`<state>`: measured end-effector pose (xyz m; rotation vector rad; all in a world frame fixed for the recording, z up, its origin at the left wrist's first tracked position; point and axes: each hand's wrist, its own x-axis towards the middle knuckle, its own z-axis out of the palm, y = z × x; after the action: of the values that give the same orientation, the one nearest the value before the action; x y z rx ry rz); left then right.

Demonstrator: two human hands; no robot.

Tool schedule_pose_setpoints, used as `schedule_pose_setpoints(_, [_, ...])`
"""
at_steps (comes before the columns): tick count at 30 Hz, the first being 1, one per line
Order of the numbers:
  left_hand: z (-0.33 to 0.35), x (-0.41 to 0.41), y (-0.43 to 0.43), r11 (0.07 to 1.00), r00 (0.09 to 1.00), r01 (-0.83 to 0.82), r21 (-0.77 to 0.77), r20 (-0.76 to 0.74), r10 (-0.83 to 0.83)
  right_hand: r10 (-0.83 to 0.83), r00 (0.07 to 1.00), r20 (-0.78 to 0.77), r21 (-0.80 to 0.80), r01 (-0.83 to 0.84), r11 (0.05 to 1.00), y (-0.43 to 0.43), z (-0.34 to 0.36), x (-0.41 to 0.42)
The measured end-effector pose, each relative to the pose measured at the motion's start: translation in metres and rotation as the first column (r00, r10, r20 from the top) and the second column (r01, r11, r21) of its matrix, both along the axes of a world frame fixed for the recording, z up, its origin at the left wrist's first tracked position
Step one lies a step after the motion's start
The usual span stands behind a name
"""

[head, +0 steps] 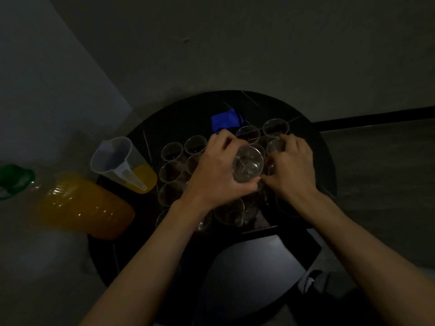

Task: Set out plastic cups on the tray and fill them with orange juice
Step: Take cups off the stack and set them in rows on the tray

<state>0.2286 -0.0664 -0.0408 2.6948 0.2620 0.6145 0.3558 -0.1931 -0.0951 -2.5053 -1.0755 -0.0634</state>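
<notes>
Several empty clear plastic cups (172, 151) stand in rows on a dark tray (259, 222) on a round black table. My left hand (211, 170) grips a stack of clear cups (248, 165) held above the tray. My right hand (292, 165) pinches the lower end of that stack with its fingertips, and its fingers also lie against a standing cup (275, 145). A clear jug (122, 164) with a little orange juice stands left of the tray. A large orange juice bottle (87, 205) with a green cap (14, 180) stands at the table's left edge.
A blue object (224, 122) lies on the table behind the cups. A dark chair seat (254, 274) sits below the table's near edge. A pale wall runs along the left, and the grey floor surrounds the table (164, 118). The scene is dim.
</notes>
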Motion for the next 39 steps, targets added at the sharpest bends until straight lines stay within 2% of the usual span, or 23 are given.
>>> schedule_pose_setpoints(6, [-0.001, -0.001, 0.001, 1.000, 1.000, -0.001, 0.006, -0.002, 0.001, 0.025, 1.000, -0.015, -0.072, -0.026, 0.997, 0.006, -0.011, 0.001])
schedule_pose_setpoints(15, [0.002, -0.003, -0.002, 1.000, 1.000, 0.013, -0.024, -0.004, -0.013, 0.003, 0.998, -0.069, -0.009, -0.003, 1.000, 0.010, -0.015, 0.003])
schedule_pose_setpoints(19, [0.021, -0.011, -0.004, 0.999, 0.998, 0.005, -0.052, 0.067, -0.002, 0.002, 0.997, -0.080, 0.016, 0.000, 1.000, 0.010, -0.018, 0.007])
schedule_pose_setpoints(22, [0.037, -0.028, -0.005, 1.000, 0.992, 0.019, -0.011, 0.122, -0.017, 0.016, 0.994, -0.108, 0.065, -0.009, 0.998, 0.009, -0.017, 0.009])
schedule_pose_setpoints(29, [0.022, -0.051, -0.027, 0.996, 0.995, 0.078, 0.045, -0.062, -0.075, -0.029, 0.986, -0.162, -0.050, 0.021, 0.999, 0.012, -0.003, 0.012])
schedule_pose_setpoints(39, [0.000, -0.037, -0.032, 0.988, 0.979, 0.146, 0.054, -0.155, -0.136, -0.016, 0.990, -0.139, -0.081, 0.005, 0.997, 0.014, 0.000, 0.017])
